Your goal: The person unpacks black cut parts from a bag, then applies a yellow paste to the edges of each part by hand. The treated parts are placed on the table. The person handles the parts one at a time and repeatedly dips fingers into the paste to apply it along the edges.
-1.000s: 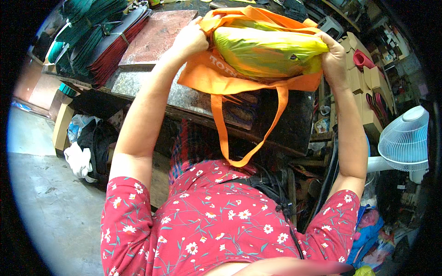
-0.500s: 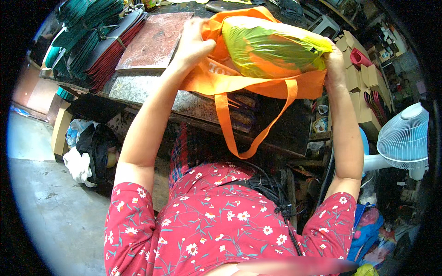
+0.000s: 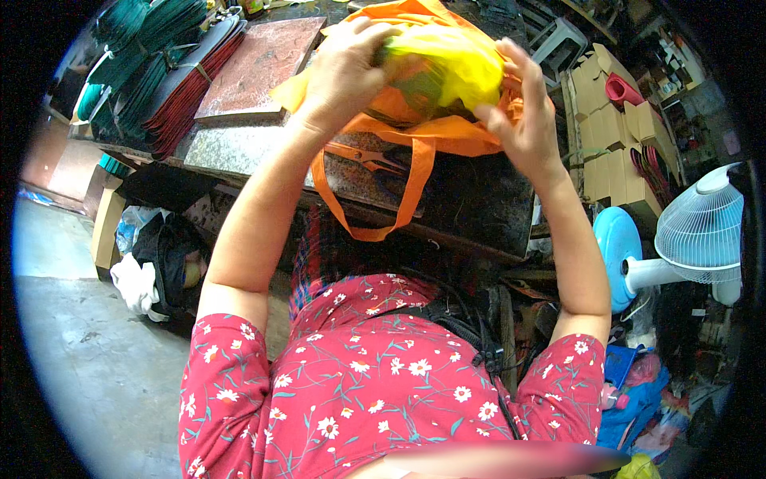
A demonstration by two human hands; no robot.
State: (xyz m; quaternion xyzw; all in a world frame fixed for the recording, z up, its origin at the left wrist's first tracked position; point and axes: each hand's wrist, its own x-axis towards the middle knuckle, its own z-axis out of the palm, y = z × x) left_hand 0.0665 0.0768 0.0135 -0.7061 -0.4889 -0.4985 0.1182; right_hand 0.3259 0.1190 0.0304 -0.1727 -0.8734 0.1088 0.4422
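Observation:
A yellow, partly see-through plastic bag with something dark green showing inside lies in the mouth of an orange cloth tote bag on the workbench. My left hand is at the bundle's left end, its fingers curled over the yellow plastic. At the other end, my right hand has its fingers apart, thumb close to the yellow plastic and fingertips beside the tote's right side. One orange strap hangs in a loop over the bench's front edge. What the yellow bag contains is not clear.
A reddish square board lies left of the tote, beside stacked dark and red sheets and green bundles. Orange-handled scissors lie partly under the strap. Cardboard boxes and a fan stand to the right.
The yellow bundle and tote have shifted left and the bundle sits lower in the tote. My right hand has let go of the yellow bag's end and spread its fingers. My left hand has moved onto the bundle.

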